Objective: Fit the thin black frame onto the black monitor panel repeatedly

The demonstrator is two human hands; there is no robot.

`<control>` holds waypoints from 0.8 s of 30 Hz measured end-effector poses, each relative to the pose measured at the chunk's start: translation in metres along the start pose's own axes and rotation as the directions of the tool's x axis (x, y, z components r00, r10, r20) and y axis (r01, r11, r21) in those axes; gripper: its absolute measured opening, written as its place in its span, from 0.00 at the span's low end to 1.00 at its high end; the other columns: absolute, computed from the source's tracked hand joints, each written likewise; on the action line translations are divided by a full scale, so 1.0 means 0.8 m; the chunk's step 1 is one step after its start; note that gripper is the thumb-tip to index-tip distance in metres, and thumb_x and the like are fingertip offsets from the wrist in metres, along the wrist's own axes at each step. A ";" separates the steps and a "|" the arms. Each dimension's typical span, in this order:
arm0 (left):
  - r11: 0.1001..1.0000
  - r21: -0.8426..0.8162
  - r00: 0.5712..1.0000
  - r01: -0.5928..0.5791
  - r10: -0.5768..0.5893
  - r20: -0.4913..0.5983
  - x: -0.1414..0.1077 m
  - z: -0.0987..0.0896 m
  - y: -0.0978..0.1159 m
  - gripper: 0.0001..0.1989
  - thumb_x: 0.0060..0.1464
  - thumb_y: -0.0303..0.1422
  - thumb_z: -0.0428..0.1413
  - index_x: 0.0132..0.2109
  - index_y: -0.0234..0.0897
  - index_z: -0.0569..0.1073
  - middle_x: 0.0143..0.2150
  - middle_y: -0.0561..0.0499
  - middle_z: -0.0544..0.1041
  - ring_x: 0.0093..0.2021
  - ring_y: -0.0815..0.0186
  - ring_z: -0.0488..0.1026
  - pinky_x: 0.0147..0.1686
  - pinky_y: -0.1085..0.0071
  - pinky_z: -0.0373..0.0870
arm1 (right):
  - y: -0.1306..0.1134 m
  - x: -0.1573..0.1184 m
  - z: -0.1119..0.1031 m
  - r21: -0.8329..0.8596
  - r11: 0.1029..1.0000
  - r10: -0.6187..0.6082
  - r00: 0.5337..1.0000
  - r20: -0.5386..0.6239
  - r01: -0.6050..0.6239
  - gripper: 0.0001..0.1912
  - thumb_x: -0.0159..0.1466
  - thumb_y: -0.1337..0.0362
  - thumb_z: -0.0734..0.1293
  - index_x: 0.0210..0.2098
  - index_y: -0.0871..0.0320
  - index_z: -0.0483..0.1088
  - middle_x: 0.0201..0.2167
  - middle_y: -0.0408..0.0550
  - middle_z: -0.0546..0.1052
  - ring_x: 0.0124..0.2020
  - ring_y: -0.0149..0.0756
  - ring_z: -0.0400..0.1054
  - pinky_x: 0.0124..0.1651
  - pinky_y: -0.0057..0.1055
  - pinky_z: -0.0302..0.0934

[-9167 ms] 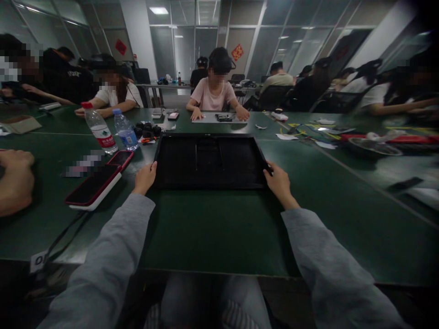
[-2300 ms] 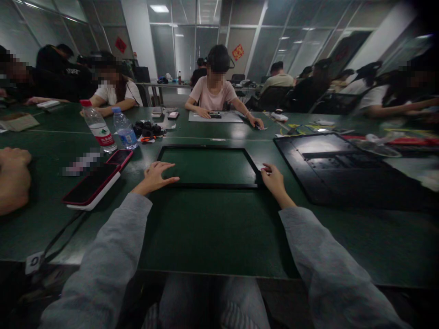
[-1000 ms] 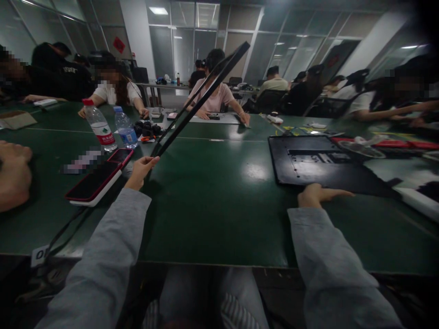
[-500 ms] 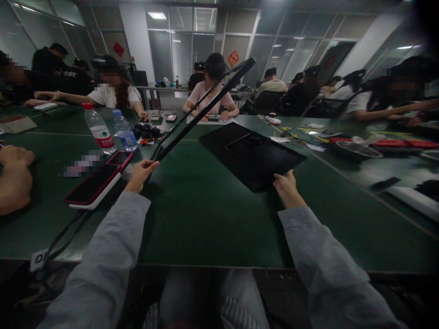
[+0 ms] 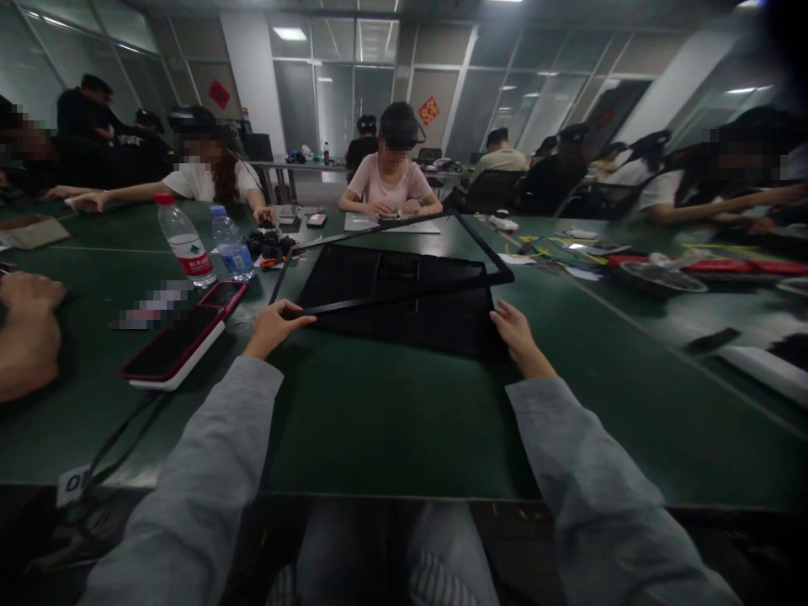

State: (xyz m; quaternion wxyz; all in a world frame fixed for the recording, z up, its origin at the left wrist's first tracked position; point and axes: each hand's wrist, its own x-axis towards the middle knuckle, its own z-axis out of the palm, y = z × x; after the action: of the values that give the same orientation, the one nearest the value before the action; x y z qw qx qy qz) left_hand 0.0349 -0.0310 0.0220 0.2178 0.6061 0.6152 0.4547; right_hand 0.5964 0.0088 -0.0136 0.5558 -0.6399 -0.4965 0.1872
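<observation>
Head view shows the slim black rectangular frame point(image 5: 385, 300) held aslant above the broad flat black panel point(image 5: 410, 326), which lies at 12 o'clock from the wearer on the dark green table point(image 5: 391, 421). The left hand point(image 5: 270, 328), at the panel's 8 o'clock, has thumb and fingers closed on the frame's near left end. Because the visible grip is at that end alone, the 3 o'clock side of the frame seems to depend on its stiffness to stay raised.

The right hand point(image 5: 521, 337) is at the panel's 4 o'clock, its fingers partly curled by the edge and apparently touching; whether they close around it cannot be told. With the panel resting on the table, that hand probably bears little weight and serves more to steady or steer it.

The clear plastic bottle with a red cap point(image 5: 184, 240) and the clear one with a blue cap point(image 5: 233, 248) stand at 10 o'clock, apart from the frame, so neither seems to crowd the left hand.
</observation>
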 end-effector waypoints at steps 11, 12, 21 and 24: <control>0.934 0.298 0.978 -0.196 0.165 0.128 -0.009 0.028 0.032 0.19 0.40 0.47 0.77 0.33 0.46 0.80 0.40 0.47 0.84 0.48 0.47 0.78 0.68 0.41 0.52 | -0.025 0.000 -0.013 0.060 0.998 -0.027 0.993 0.116 0.020 0.47 0.50 0.48 0.79 0.65 0.55 0.67 0.54 0.57 0.77 0.56 0.51 0.73 0.64 0.54 0.69; 0.932 0.303 0.977 -0.201 0.169 0.129 -0.008 0.030 0.032 0.19 0.40 0.47 0.77 0.33 0.45 0.80 0.41 0.47 0.84 0.48 0.46 0.78 0.68 0.41 0.52 | -0.023 -0.002 -0.008 -0.029 0.997 -0.062 0.991 0.122 0.066 0.50 0.50 0.52 0.78 0.69 0.56 0.64 0.57 0.60 0.75 0.59 0.53 0.72 0.65 0.56 0.67; 0.937 0.287 0.978 -0.199 0.169 0.126 -0.007 0.039 0.030 0.19 0.42 0.47 0.76 0.35 0.44 0.80 0.41 0.47 0.83 0.47 0.49 0.78 0.63 0.46 0.59 | -0.028 -0.015 0.003 -0.369 0.889 -0.246 0.962 0.115 0.271 0.43 0.56 0.68 0.63 0.72 0.65 0.63 0.68 0.63 0.71 0.71 0.55 0.63 0.76 0.58 0.53; 0.938 0.281 0.974 -0.204 0.166 0.153 -0.006 0.045 0.027 0.18 0.43 0.46 0.76 0.36 0.44 0.81 0.42 0.47 0.83 0.48 0.50 0.77 0.61 0.48 0.62 | -0.032 -0.016 -0.004 -0.351 0.886 -0.289 0.953 0.090 0.302 0.41 0.58 0.68 0.62 0.72 0.61 0.63 0.70 0.58 0.70 0.72 0.50 0.62 0.77 0.55 0.53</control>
State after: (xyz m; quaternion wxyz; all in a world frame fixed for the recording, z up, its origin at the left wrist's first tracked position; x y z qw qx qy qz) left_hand 0.0772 -0.0285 0.0209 0.1201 0.7145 0.6013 0.3369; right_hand 0.5822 -0.0063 0.0067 0.4421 -0.6447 -0.6234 0.0173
